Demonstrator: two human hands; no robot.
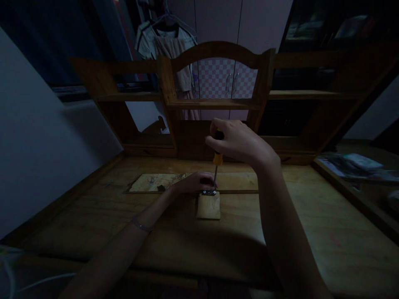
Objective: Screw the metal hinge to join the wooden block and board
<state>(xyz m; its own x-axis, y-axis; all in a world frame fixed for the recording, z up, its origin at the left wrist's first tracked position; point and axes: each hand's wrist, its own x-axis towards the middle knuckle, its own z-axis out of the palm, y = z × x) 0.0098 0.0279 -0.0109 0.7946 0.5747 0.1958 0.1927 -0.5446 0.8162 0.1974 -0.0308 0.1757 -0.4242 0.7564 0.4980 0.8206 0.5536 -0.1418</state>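
My right hand (237, 141) is closed round the top of a screwdriver (216, 164) with a black and orange handle, held upright. Its tip rests on a small dark metal plate (208, 192) at the far edge of a small wooden block (208, 206) lying on the wooden desk (93, 216). My left hand (195, 182) lies just left of the screwdriver's shaft, fingers curled and pinched at the plate and the tip. What those fingers hold is too small to make out.
A flat light board (156, 182) lies on the desk behind the block. A wooden hutch with shelves (215, 104) rises at the desk's back. Papers (352, 164) lie on a surface to the right. A white cable (18, 282) shows at bottom left.
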